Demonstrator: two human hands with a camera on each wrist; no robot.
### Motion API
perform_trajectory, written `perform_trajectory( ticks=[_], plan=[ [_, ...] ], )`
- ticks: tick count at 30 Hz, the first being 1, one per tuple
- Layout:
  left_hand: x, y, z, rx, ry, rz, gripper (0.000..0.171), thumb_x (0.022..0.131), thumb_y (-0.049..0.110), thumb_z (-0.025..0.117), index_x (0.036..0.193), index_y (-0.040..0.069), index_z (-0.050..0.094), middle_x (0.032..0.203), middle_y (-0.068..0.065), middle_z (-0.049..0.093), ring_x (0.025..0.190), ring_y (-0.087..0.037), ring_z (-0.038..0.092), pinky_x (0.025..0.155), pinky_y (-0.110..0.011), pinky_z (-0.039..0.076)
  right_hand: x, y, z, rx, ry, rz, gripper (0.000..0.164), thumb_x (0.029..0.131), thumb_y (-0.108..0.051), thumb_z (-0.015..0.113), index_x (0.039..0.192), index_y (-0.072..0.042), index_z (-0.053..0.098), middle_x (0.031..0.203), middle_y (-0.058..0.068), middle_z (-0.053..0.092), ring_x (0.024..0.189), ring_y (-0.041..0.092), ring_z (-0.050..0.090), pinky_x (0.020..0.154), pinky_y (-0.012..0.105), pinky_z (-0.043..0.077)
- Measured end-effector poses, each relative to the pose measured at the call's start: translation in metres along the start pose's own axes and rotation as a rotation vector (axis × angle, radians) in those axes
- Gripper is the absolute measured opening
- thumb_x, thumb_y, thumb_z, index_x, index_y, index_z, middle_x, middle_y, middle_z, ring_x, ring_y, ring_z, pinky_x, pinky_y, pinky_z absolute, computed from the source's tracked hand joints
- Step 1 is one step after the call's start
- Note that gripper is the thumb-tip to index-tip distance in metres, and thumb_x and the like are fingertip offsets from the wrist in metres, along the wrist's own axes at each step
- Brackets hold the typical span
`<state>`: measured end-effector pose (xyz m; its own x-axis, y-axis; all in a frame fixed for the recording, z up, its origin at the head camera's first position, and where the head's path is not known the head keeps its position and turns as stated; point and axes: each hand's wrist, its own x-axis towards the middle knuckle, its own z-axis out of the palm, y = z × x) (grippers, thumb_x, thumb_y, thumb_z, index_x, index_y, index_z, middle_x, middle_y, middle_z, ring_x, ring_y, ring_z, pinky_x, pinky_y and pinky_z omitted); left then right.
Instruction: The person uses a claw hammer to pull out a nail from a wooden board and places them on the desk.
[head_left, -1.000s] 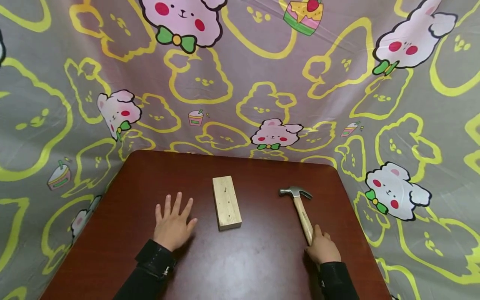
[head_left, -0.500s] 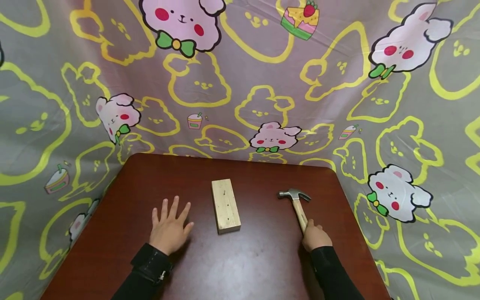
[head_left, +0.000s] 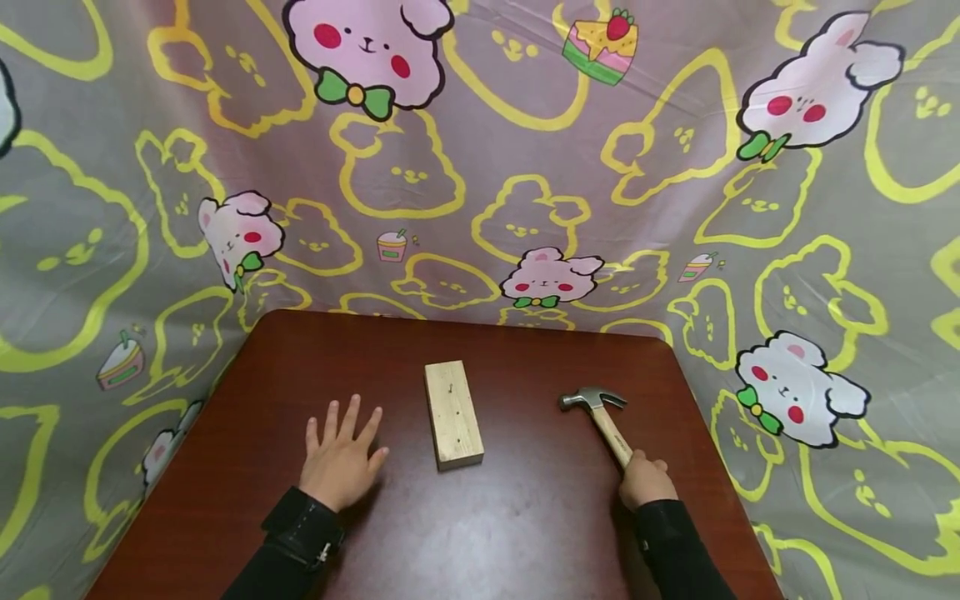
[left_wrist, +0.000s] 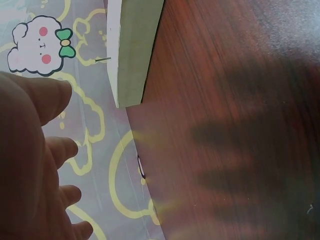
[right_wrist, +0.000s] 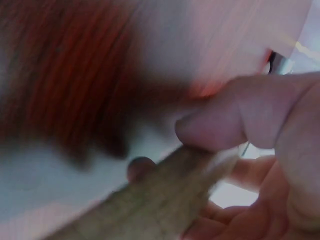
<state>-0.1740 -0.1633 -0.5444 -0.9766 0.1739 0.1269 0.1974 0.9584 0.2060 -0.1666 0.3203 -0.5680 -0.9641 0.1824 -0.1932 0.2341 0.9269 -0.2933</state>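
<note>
My right hand [head_left: 648, 481] grips the wooden handle [head_left: 612, 437] of a claw hammer. The metal hammer head [head_left: 592, 399] points away from me, its claw to the right. In the right wrist view, thumb and fingers wrap the blurred handle [right_wrist: 145, 200]. A pale rectangular wood block [head_left: 454, 417] lies flat near the table's middle, between both hands. From its upper face a nail [left_wrist: 103, 59] sticks up near the far end, with small dark spots nearer me. Left of the block is my left hand [head_left: 339, 467], palm down, fingers spread and straight, holding nothing.
The reddish-brown table [head_left: 330, 350] has rounded far corners. A fabric curtain [head_left: 420, 150] printed with yellow outlines and white rabbits hangs around its back and sides. Light glares off the tabletop in front of the block.
My right hand has shifted forward along the hammer handle, then a little right with the hammer. My left hand has moved slightly left. The block stays in place.
</note>
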Motion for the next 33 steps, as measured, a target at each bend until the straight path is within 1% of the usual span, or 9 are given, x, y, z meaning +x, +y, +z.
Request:
perform_trajectory(
  ticks=[5,8,11,13,18,22,26,28,33],
  plan=[
    [0.001,-0.001,0.002,0.000,0.002,0.007,0.068,0.095,0.043,0.063,0.153,0.013,0.043,0.161,-0.024,0.018,0.145,-0.050,0.005,0.109,-0.069,-0.003,0.002,0.004,0.001,0.047,-0.010,0.055,0.034,0.088,-0.001,0.057,0.114,0.016,0.044,0.084,0.029,0.049,0.084,0.049,0.055,0.074,0.062,0.048],
    [0.001,-0.001,0.004,0.001,0.002,0.006,0.068,0.095,0.043,0.063,0.153,0.013,0.043,0.161,-0.024,0.018,0.145,-0.050,0.005,0.109,-0.070,-0.003,0.004,0.007,0.002,0.076,0.013,0.093,0.035,0.087,-0.002,0.058,0.115,0.015,0.045,0.088,0.033,0.049,0.087,0.055,0.055,0.076,0.067,0.045],
    [0.002,-0.001,0.005,0.008,0.001,0.004,0.068,0.095,0.044,0.063,0.153,0.013,0.043,0.160,-0.024,0.019,0.145,-0.050,0.006,0.109,-0.070,-0.002,0.005,0.010,0.002,0.094,0.035,0.116,0.037,0.086,-0.004,0.059,0.115,0.014,0.046,0.091,0.035,0.050,0.090,0.058,0.054,0.077,0.070,0.043],
    [0.002,-0.001,0.005,0.008,0.002,0.005,0.068,0.095,0.043,0.063,0.152,0.013,0.043,0.160,-0.024,0.020,0.145,-0.051,0.007,0.109,-0.070,-0.001,0.007,0.013,0.002,0.105,0.041,0.126,0.038,0.085,-0.004,0.060,0.115,0.014,0.046,0.091,0.034,0.051,0.090,0.057,0.054,0.077,0.070,0.042],
    [0.002,-0.001,0.006,0.005,0.005,0.006,0.068,0.095,0.043,0.063,0.152,0.013,0.043,0.161,-0.023,0.018,0.145,-0.051,0.008,0.109,-0.070,-0.001,0.010,0.019,0.005,0.107,0.045,0.143,0.037,0.087,-0.005,0.060,0.116,0.014,0.046,0.092,0.033,0.051,0.092,0.057,0.054,0.078,0.068,0.041],
    [-0.001,-0.001,0.006,0.006,0.006,0.006,0.067,0.095,0.042,0.065,0.152,0.012,0.045,0.160,-0.024,0.020,0.145,-0.051,0.009,0.109,-0.070,0.001,0.011,0.021,0.011,0.104,0.037,0.162,0.037,0.089,-0.005,0.060,0.116,0.014,0.045,0.093,0.034,0.051,0.094,0.056,0.055,0.078,0.068,0.041],
    [-0.004,-0.001,0.007,0.009,-0.005,-0.004,0.067,0.094,0.042,0.065,0.151,0.013,0.046,0.160,-0.023,0.021,0.144,-0.051,0.010,0.109,-0.071,0.004,0.010,0.020,0.016,0.104,0.026,0.165,0.032,0.089,-0.004,0.059,0.111,0.014,0.045,0.090,0.032,0.052,0.092,0.055,0.056,0.078,0.068,0.042],
    [-0.003,-0.002,0.008,0.007,-0.012,-0.008,0.067,0.095,0.043,0.064,0.151,0.013,0.046,0.160,-0.023,0.020,0.145,-0.050,0.010,0.109,-0.071,0.003,0.009,0.020,0.017,0.103,0.026,0.157,0.030,0.089,-0.004,0.058,0.109,0.014,0.045,0.089,0.032,0.052,0.092,0.055,0.057,0.078,0.068,0.042],
    [-0.002,0.000,0.010,-0.008,-0.027,-0.018,0.067,0.096,0.045,0.061,0.152,0.013,0.043,0.161,-0.023,0.018,0.145,-0.050,0.007,0.109,-0.069,-0.002,0.009,0.020,0.014,0.093,0.037,0.120,0.029,0.087,-0.003,0.058,0.108,0.014,0.047,0.090,0.031,0.055,0.091,0.054,0.057,0.076,0.067,0.042]
  ],
)
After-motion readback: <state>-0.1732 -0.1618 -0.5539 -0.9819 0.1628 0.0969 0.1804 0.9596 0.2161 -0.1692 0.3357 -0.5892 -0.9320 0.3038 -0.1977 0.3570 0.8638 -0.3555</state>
